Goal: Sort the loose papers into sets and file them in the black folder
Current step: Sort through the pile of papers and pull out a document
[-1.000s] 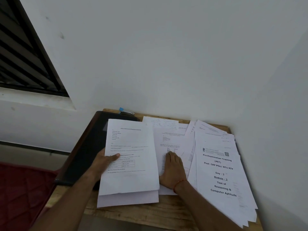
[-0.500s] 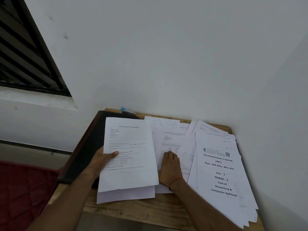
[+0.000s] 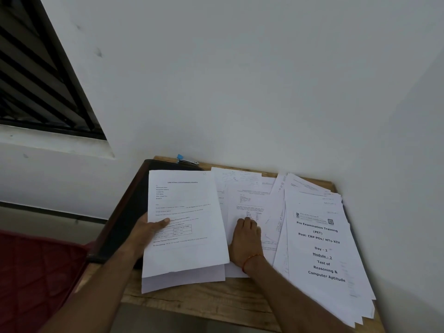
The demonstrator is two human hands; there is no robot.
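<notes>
My left hand [image 3: 146, 233] grips a thin set of printed sheets [image 3: 185, 212] by its left edge, thumb on top; the set lies over the black folder [image 3: 125, 219] at the table's left side. My right hand [image 3: 245, 241] rests flat, fingers straight, on a printed sheet [image 3: 247, 200] in the loose pile at the middle. To the right a fanned stack [image 3: 319, 248] has a cover page reading "Pre Examination Training" on top.
The small wooden table [image 3: 199, 299] stands in a corner with white walls behind and to the right. A stapler with a blue end [image 3: 186, 160] lies at the back edge. A red cushion [image 3: 33, 280] is low on the left; a barred window is upper left.
The view has tipped slightly. Both hands and the papers stay almost where they were; the left-hand set has shifted a little.
</notes>
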